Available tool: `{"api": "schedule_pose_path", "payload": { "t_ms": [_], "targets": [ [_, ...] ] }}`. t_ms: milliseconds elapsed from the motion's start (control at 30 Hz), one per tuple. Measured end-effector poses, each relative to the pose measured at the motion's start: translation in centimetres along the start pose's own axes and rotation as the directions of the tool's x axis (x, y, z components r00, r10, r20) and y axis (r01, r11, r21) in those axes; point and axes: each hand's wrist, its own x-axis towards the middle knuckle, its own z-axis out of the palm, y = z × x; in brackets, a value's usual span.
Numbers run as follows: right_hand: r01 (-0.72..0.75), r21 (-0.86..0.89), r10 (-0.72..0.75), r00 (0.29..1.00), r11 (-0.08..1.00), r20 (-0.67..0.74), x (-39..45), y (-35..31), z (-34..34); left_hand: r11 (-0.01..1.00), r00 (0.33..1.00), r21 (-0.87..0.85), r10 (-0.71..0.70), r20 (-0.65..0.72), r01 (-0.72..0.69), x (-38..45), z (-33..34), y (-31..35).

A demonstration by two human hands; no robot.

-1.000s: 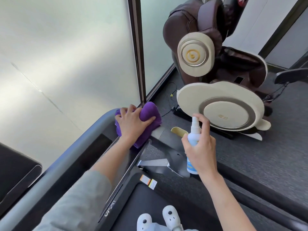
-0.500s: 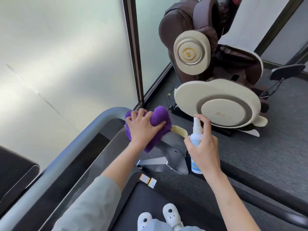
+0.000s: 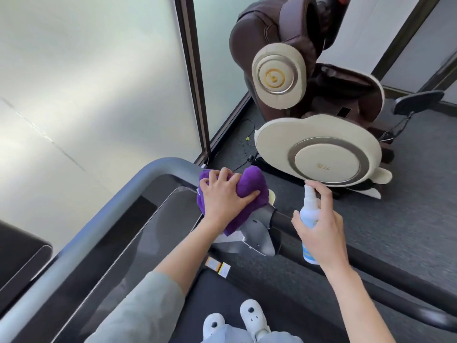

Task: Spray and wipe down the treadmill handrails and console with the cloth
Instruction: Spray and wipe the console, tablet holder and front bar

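The treadmill fills the lower frame, its grey front handrail (image 3: 158, 167) curving across the top of the dark glossy console (image 3: 158, 233). Off beyond it on the carpet sits a brown and cream massage chair (image 3: 319, 149), out of play. The right side handrail (image 3: 371, 266) runs as a dark bar from the console's right corner back toward the person, passing just under the right hand. That long axis is the one to watch: it lies along the right forearm, so a wipe there would likely mean dragging the cloth back toward the body.

Now the purple cloth (image 3: 249, 184), bunched up on the console's far right corner where the front rail bends. The left hand (image 3: 225, 196) presses down on it, fingers spread over the top and thumb hooked along the near edge, gripping the wad. The right hand (image 3: 321, 226) is wrapped round the white spray bottle (image 3: 309, 214), held upright just right of that corner, forefinger perched on the nozzle. White shoes (image 3: 254, 318) stand on the belt below.
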Motion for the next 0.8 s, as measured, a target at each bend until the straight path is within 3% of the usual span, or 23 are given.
{"api": "schedule_pose_path", "payload": {
  "t_ms": [200, 400, 567, 700, 800],
  "targets": [
    [-0.023, 0.005, 0.023, 0.999, 1.0, -0.038, -0.4, 0.4, -0.6, 0.981, 0.982, -0.109, -0.167, -0.082, 0.158, 0.9, -1.2, -3.7],
    [-0.031, 0.049, 0.034, 0.997, 0.998, -0.066, -1.3, 1.0, -1.2, 0.997, 0.998, 0.038, 0.069, -0.01, -0.069, -1.3, 1.2, 3.8],
    [0.012, 0.047, -0.01, 0.999, 0.999, -0.042, -1.1, 0.7, -0.9, 0.989, 0.981, -0.028, 0.138, -0.135, -0.143, -1.1, 0.4, -1.2],
    [0.021, 0.052, -0.019, 0.999, 0.998, -0.045, -1.2, 0.1, -0.5, 0.998, 0.963, -0.044, 0.04, -0.266, -0.053, 0.1, -0.9, -7.0],
    [0.027, 0.048, -0.025, 0.998, 0.998, -0.053, -1.7, -0.4, -0.3, 0.992, 0.959, -0.088, -0.106, -0.262, 0.085, 1.7, -1.7, -9.0]
  ]
}}
